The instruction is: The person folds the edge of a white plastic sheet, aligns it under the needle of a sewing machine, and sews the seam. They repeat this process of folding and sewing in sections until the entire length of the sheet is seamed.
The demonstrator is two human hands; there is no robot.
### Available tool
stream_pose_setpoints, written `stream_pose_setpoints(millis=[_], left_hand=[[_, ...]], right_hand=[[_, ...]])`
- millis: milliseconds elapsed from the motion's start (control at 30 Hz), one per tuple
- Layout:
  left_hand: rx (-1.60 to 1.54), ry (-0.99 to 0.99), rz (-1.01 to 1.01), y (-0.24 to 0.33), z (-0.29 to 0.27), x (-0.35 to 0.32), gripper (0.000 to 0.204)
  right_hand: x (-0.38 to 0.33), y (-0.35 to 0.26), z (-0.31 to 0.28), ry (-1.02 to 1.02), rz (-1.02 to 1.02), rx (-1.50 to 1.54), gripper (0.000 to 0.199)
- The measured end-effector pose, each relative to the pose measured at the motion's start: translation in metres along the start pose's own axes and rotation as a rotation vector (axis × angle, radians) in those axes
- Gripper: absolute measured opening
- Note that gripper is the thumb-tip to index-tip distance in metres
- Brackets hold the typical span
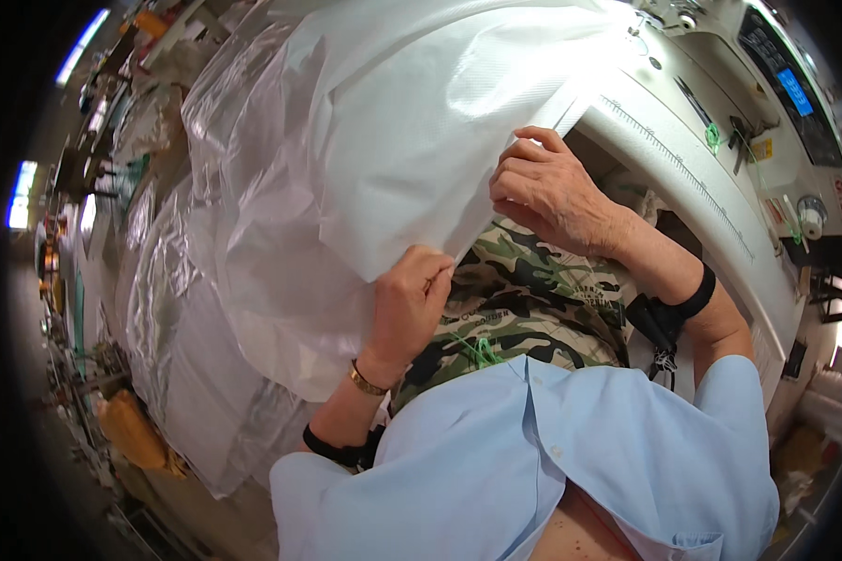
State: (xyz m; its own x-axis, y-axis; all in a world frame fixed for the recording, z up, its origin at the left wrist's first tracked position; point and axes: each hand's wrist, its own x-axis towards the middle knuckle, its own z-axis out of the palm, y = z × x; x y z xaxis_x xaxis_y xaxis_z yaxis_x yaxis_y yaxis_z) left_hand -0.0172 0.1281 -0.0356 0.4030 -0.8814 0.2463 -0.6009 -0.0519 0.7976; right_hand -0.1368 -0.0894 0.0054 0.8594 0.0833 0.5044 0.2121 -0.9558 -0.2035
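A large sheet of white fabric (393, 140) with a fine woven texture spreads from the lit sewing machine (720, 56) down over my lap. My left hand (412, 304) is closed on its near edge, thumb against the curled fingers. Farther along that edge, close to the machine bed (669, 140), my right hand (557, 192) pinches the fabric between bent fingers and thumb. Between the two hands the edge runs fairly straight. Clear plastic sheeting (225, 187) lies bunched along the left of the fabric. Bright glare hides the needle area.
A ruler scale runs along the machine bed's near edge. Dark tweezers (692, 98) and green thread (712, 138) lie on the machine. At its right sits a control panel with a blue screen (795, 92). A yellow-brown bag (131, 430) is at the far left.
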Motion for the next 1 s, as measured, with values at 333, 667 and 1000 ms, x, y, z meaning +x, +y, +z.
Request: stream_pose_setpoints(millis=[333, 667, 1000], left_hand=[[-0.491, 0.019, -0.241, 0.000, 0.001, -0.005, 0.031], [-0.079, 0.129, 0.093, -0.007, 0.012, 0.007, 0.030], [0.167, 0.232, 0.276, 0.003, 0.005, 0.020, 0.015]], right_hand=[[-0.001, -0.003, 0.009, -0.154, 0.212, 0.116, 0.011], [-0.001, -0.008, 0.006, -0.239, 0.100, -0.064, 0.020], [-0.002, -0.012, 0.008, -0.205, 0.066, -0.145, 0.021]])
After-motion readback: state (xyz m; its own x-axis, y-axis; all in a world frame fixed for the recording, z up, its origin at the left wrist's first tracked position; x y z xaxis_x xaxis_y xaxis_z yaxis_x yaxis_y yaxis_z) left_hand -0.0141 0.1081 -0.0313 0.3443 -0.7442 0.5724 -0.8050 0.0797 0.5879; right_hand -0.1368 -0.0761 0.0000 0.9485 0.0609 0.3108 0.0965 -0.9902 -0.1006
